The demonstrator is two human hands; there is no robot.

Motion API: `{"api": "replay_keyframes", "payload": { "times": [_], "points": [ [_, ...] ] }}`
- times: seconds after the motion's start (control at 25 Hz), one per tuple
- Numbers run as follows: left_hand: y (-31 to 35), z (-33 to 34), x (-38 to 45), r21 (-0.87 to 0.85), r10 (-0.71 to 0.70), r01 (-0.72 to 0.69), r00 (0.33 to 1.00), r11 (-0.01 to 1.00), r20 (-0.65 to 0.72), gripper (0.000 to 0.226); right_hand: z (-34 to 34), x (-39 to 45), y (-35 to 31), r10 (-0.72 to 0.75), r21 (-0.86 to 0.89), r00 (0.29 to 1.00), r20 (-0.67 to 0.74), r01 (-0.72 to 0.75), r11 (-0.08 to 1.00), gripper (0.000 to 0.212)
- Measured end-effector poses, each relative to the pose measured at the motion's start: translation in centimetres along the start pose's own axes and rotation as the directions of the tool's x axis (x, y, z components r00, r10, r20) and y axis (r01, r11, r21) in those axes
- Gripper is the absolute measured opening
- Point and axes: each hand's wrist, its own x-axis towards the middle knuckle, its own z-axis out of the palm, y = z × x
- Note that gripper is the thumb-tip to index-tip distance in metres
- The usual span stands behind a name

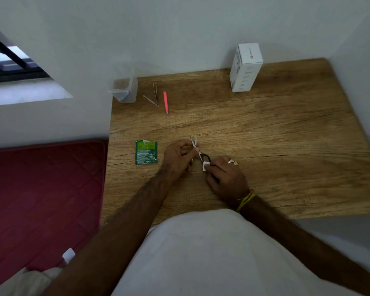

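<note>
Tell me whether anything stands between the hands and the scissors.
Nothing for the left hand, which pinches the scissors near the pivot. The right hand holds a small white pad at the black handle.

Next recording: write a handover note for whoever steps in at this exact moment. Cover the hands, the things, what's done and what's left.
Left hand: pinches the small scissors near the pivot, blades slightly apart and pointing away.
Right hand: pinches a white pad against the black handle loop.
Done: the green sachet lies torn open left of the hands, and the pad is out.
Left: probably finish wiping the scissors. The steel tweezers and pink tweezers lie at the far end, untouched.
</note>
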Motion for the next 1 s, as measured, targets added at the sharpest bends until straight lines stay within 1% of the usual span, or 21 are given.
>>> {"api": "replay_keyframes", "payload": {
  "times": [0.12,0.32,0.4,0.52,0.64,1.0],
  "points": [
    [0.04,-0.15,-0.04,0.007,0.006,-0.006,1.0,1.0,-0.002,0.023,0.08,-0.05,-0.12,0.026,0.011,1.0,-0.018,-0.026,1.0,0.019],
    [0.26,0.03,-0.16,-0.012,0.004,-0.004,1.0,1.0,0.0,0.022,-0.04,-0.03,0.12,0.077,-0.013,0.997,-0.001,-0.077,0.997,0.017],
    [0.32,0.05,-0.24,-0.016,0.006,-0.006,1.0,1.0,-0.003,0.022,0.01,0.04,0.18,0.077,-0.028,0.997,0.005,-0.076,0.997,0.018],
    [0.33,0.08,-0.26,-0.021,0.016,-0.016,1.0,1.0,-0.002,0.021,0.0,0.13,0.13,0.091,-0.008,0.996,-0.01,-0.091,0.996,0.017],
    [0.05,0.02,-0.06,-0.015,0.015,-0.015,1.0,1.0,0.005,0.022,0.08,0.16,0.27,0.089,-0.02,0.996,0.009,-0.089,0.996,0.019],
    [0.09,-0.04,-0.1,-0.002,0.007,-0.007,1.0,1.0,0.003,0.024,-0.25,0.79,0.06,0.18,0.017,0.984,0.004,-0.18,0.984,0.022]
  ]
}}
